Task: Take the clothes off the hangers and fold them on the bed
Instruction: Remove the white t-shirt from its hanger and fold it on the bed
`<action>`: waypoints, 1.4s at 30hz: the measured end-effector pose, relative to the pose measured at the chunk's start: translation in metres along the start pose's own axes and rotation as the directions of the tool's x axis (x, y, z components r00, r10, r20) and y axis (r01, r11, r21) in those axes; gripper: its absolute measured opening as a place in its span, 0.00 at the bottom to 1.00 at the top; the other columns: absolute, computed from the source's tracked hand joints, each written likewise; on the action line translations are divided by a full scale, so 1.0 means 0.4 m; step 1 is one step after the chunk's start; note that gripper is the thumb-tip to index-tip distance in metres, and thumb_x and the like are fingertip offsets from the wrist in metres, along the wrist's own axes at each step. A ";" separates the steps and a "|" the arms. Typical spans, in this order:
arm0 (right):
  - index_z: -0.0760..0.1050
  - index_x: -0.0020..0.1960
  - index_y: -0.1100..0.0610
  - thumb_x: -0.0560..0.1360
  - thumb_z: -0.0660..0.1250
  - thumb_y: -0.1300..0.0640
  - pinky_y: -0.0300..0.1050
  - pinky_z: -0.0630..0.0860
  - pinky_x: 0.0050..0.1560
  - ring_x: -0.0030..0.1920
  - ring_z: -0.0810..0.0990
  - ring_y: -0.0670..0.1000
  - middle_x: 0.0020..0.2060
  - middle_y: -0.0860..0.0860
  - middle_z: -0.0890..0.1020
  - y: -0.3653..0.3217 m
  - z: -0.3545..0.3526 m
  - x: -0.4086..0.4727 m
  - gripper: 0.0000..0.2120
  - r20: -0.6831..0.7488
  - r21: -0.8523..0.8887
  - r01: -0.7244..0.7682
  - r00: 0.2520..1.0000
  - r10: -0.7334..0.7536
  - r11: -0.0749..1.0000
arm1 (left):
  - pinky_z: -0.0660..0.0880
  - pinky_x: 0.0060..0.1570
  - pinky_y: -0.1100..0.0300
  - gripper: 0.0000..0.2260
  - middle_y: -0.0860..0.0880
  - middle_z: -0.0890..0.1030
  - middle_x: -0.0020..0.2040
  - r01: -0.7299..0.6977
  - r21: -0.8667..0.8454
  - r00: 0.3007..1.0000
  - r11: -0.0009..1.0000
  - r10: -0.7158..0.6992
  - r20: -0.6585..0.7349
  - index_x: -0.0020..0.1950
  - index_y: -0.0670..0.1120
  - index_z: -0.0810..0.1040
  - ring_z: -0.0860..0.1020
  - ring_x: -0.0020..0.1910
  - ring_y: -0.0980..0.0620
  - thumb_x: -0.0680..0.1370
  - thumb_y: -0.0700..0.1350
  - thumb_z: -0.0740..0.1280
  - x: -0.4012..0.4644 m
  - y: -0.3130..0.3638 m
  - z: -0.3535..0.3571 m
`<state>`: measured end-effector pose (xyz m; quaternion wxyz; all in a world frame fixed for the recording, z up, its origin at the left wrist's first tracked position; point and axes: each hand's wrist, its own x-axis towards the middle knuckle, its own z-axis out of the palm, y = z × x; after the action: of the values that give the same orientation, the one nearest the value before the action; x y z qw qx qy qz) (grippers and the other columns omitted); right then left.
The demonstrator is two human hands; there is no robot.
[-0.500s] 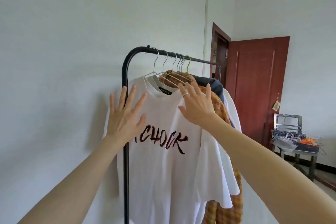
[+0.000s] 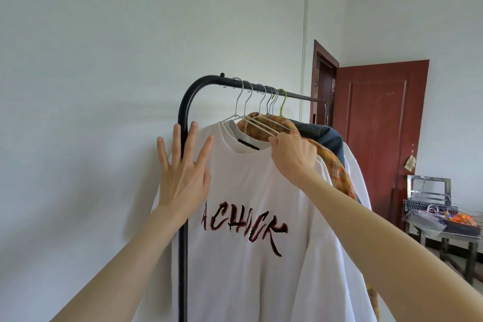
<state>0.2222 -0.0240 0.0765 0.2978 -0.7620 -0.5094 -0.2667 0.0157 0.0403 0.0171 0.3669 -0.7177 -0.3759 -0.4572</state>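
Overhead, six hangers (image 2: 257,107) hooked the black tube rail (image 2: 198,81): five thin silver wire ones and one lime green. At the front hung the white T-shirt (image 2: 248,256), soft cotton with ragged dark-red lettering; behind it were an orange plaid shirt (image 2: 332,162), a navy garment (image 2: 324,133) and more white cloth. Her left hand (image 2: 183,175) was splayed flat against the shirt's shoulder. Her right hand (image 2: 294,155), flat half a second earlier, now pinched the collar and wire.
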 end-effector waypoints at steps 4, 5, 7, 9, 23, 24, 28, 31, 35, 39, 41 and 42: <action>0.70 0.42 0.57 0.82 0.50 0.50 0.43 0.59 0.29 0.34 0.72 0.53 0.35 0.51 0.74 0.027 -0.042 -0.031 0.17 -0.058 -0.054 0.017 0.998 -0.020 0.998 | 0.45 0.70 0.36 0.20 0.39 0.60 0.74 -0.017 -0.094 0.999 0.995 0.013 -0.037 0.66 0.44 0.69 0.54 0.74 0.37 0.73 0.40 0.56 -0.018 0.049 -0.010; 0.71 0.44 0.57 0.82 0.49 0.50 0.43 0.58 0.29 0.34 0.72 0.53 0.36 0.51 0.74 0.030 -0.055 -0.039 0.17 -0.064 -0.065 0.026 0.998 -0.030 0.998 | 0.45 0.70 0.36 0.19 0.39 0.61 0.74 -0.031 -0.132 0.999 0.991 0.026 -0.037 0.63 0.43 0.71 0.55 0.74 0.37 0.73 0.39 0.57 -0.027 0.064 -0.011; 0.73 0.48 0.57 0.83 0.49 0.51 0.43 0.60 0.31 0.35 0.73 0.54 0.37 0.51 0.73 0.032 -0.083 -0.052 0.17 -0.062 -0.088 0.031 0.997 -0.036 0.996 | 0.47 0.70 0.35 0.18 0.39 0.62 0.72 -0.037 -0.194 0.999 0.980 0.036 -0.009 0.61 0.42 0.74 0.55 0.74 0.39 0.72 0.37 0.63 -0.045 0.098 -0.014; 0.74 0.50 0.58 0.82 0.50 0.53 0.44 0.60 0.32 0.38 0.75 0.56 0.37 0.52 0.73 0.030 -0.112 -0.059 0.15 -0.076 -0.096 0.026 0.997 -0.034 0.995 | 0.46 0.70 0.34 0.18 0.39 0.64 0.72 -0.021 -0.219 0.999 0.975 0.028 0.026 0.61 0.43 0.75 0.55 0.74 0.39 0.71 0.37 0.65 -0.053 0.127 -0.023; 0.68 0.41 0.55 0.82 0.51 0.51 0.44 0.63 0.36 0.36 0.72 0.54 0.35 0.49 0.73 0.256 -0.266 -0.256 0.15 -0.129 -0.118 -0.177 0.978 0.161 0.977 | 0.72 0.58 0.47 0.16 0.39 0.71 0.65 -0.005 -0.619 0.987 0.785 0.102 0.122 0.62 0.40 0.72 0.72 0.63 0.40 0.74 0.36 0.64 -0.031 0.354 -0.144; 0.68 0.40 0.55 0.82 0.52 0.51 0.45 0.63 0.37 0.36 0.72 0.54 0.33 0.48 0.73 0.289 -0.283 -0.297 0.16 -0.123 -0.120 -0.193 0.976 0.178 0.974 | 0.73 0.57 0.47 0.16 0.39 0.72 0.65 0.009 -0.657 0.984 0.754 0.109 0.138 0.62 0.40 0.72 0.72 0.61 0.41 0.74 0.36 0.64 -0.044 0.385 -0.159; 0.65 0.39 0.55 0.82 0.51 0.50 0.49 0.63 0.50 0.40 0.73 0.57 0.35 0.48 0.72 0.425 -0.382 -0.502 0.16 -0.050 -0.190 -0.244 0.970 0.239 0.951 | 0.72 0.56 0.48 0.16 0.40 0.74 0.61 0.081 -0.783 0.976 0.617 0.109 0.187 0.62 0.39 0.73 0.73 0.59 0.41 0.74 0.38 0.58 -0.132 0.518 -0.239; 0.65 0.36 0.54 0.82 0.52 0.49 0.50 0.61 0.55 0.46 0.75 0.55 0.36 0.48 0.71 0.531 -0.473 -0.660 0.18 -0.076 -0.236 -0.378 0.926 0.371 0.895 | 0.72 0.55 0.48 0.17 0.40 0.75 0.59 0.139 -0.832 0.961 0.537 0.129 0.244 0.60 0.39 0.74 0.74 0.58 0.41 0.73 0.39 0.56 -0.203 0.635 -0.320; 0.69 0.37 0.55 0.82 0.52 0.48 0.51 0.60 0.56 0.49 0.74 0.54 0.36 0.48 0.72 0.671 -0.653 -0.869 0.19 -0.144 -0.322 -0.523 0.851 0.505 0.789 | 0.72 0.55 0.49 0.14 0.42 0.76 0.58 0.161 -0.897 0.931 0.411 0.237 0.276 0.60 0.40 0.74 0.73 0.58 0.43 0.75 0.35 0.61 -0.277 0.825 -0.461; 0.62 0.31 0.54 0.81 0.52 0.48 0.52 0.62 0.56 0.49 0.74 0.56 0.35 0.50 0.74 0.780 -0.873 -1.059 0.21 -0.284 -0.346 -0.639 0.769 0.573 0.687 | 0.70 0.55 0.49 0.13 0.41 0.76 0.55 0.147 -0.952 0.909 0.266 0.343 0.237 0.58 0.39 0.76 0.74 0.56 0.41 0.74 0.33 0.62 -0.325 1.008 -0.625; 0.58 0.29 0.51 0.81 0.52 0.48 0.52 0.62 0.56 0.49 0.74 0.56 0.36 0.50 0.75 0.809 -0.982 -1.138 0.22 -0.362 -0.351 -0.676 0.736 0.572 0.647 | 0.70 0.58 0.49 0.13 0.41 0.76 0.56 0.162 -0.971 0.897 0.176 0.384 0.219 0.58 0.39 0.76 0.74 0.58 0.41 0.75 0.35 0.61 -0.339 1.096 -0.700; 0.58 0.29 0.50 0.81 0.52 0.48 0.50 0.60 0.56 0.50 0.74 0.55 0.37 0.49 0.75 0.819 -1.031 -1.171 0.22 -0.404 -0.369 -0.698 0.715 0.570 0.614 | 0.70 0.59 0.50 0.13 0.41 0.76 0.57 0.156 -0.979 0.894 0.129 0.402 0.196 0.58 0.40 0.76 0.73 0.59 0.41 0.75 0.36 0.61 -0.343 1.136 -0.736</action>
<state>0.3275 -0.7119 -0.0351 0.2275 -0.9029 -0.0761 -0.3568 0.2602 -0.4475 -0.1017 -0.2464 -0.8867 0.0112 -0.3910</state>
